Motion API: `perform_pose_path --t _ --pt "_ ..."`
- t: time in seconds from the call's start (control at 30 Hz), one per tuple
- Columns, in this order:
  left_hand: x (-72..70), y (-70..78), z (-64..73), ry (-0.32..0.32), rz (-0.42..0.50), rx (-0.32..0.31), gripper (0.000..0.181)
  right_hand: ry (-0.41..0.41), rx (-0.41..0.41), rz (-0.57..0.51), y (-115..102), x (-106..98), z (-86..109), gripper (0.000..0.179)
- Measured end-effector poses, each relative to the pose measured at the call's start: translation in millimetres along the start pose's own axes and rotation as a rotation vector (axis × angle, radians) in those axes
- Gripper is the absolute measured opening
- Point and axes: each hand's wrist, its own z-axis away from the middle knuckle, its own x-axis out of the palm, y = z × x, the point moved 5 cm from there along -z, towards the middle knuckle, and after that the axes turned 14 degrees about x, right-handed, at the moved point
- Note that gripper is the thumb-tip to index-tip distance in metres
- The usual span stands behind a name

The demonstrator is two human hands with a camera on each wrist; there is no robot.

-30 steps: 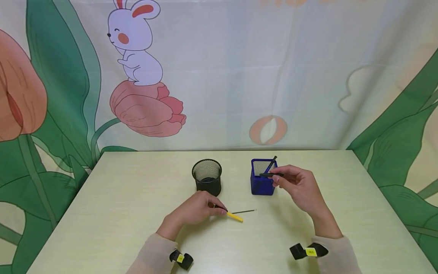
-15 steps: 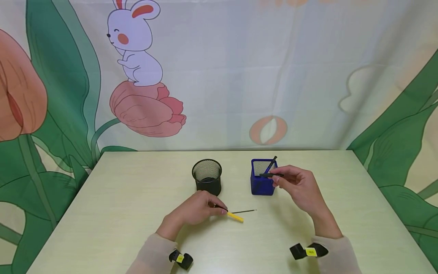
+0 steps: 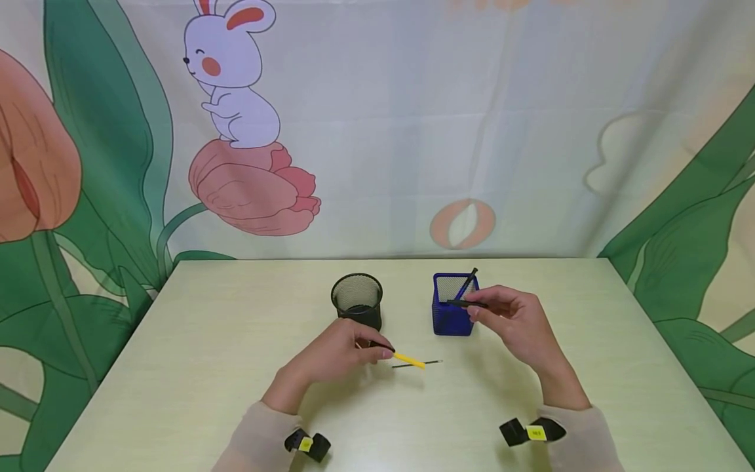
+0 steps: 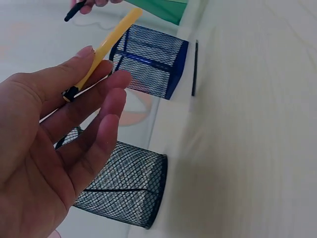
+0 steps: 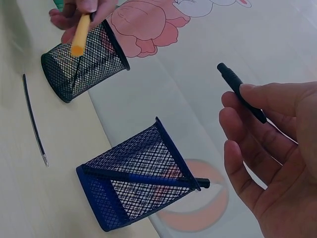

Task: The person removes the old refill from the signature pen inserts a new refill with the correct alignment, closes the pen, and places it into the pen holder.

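Beige-sleeved, the left hand (image 3: pixel 330 354), lower centre, pinches a yellow barrel (image 3: pixel 408 360) near a black mesh cup (image 3: pixel 361 317); a refill (image 4: pixel 195 68) lies on the table (image 3: pixel 236 321). Right of centre, a pen (image 3: pixel 468 282) leans in a blue mesh holder (image 3: pixel 453 321); the right hand (image 3: pixel 522 324) pinches a black piece (image 5: pixel 232 79).

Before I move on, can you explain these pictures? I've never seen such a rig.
No robot here: a person works bare-handed, wearing a head camera, which looks forward and down, and wrist cameras, which watch each side's work. The left hand pinches a yellow tube with a black end; the right hand pinches a short black piece. On the table stand a round black mesh cup and a square blue mesh cup with a dark pen leaning inside. A thin dark rod, perhaps a pen refill, lies in front of them.
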Motion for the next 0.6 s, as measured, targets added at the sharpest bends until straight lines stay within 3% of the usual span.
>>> perform_pose_path --t 0.17,0.6 --pt "-9.5 3.2 3.0 0.046 0.050 -0.001 0.014 0.004 0.000 0.011 1 1 -0.7 0.016" --pt "-29.9 7.0 9.2 0.145 0.059 0.044 0.015 -0.036 0.044 0.083 9 7 -2.4 0.013"
